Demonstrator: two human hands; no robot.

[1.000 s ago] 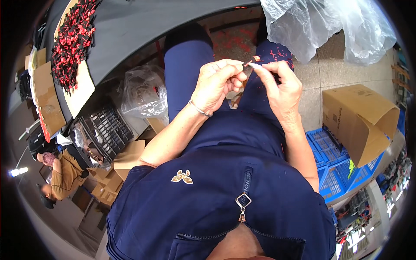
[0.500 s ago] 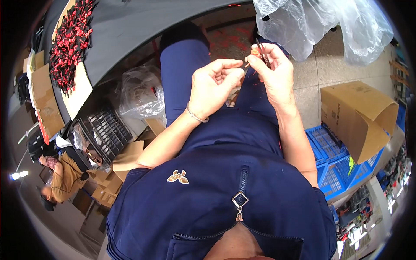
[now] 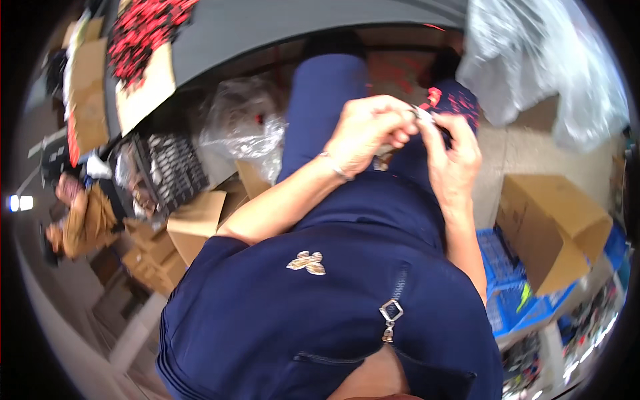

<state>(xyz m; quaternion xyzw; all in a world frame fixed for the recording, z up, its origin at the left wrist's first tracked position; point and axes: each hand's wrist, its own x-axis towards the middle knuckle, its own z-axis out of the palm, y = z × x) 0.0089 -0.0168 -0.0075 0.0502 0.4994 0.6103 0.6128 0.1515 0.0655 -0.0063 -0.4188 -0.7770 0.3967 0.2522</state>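
My left hand (image 3: pixel 373 130) and my right hand (image 3: pixel 457 153) meet above my right thigh. The fingers of both are pinched round something small, pale and dark, blurred at the fingertips, whose kind I cannot make out. Just beyond the fingertips shows a small bright red piece (image 3: pixel 433 98); whether it is held or lies on the trouser leg I cannot tell. Red scraps (image 3: pixel 463 103) are scattered over the dark blue cloth near the knee. The dark thin-bladed tool seen earlier in my right hand is not clearly visible.
A dark table (image 3: pixel 267 30) spans the far side, bearing a heap of red and black pieces (image 3: pixel 140 43) on cardboard. Clear plastic bags (image 3: pixel 243 120) hang or lie around. On the right, an open carton (image 3: pixel 550 227) rests by blue crates (image 3: pixel 507 307). Another person (image 3: pixel 90 220) is far left.
The whole view has shifted, with the scene lying farther right and lower. My hands, apart before, have come together at the fingertips, and the dark-bladed tool no longer stands out.
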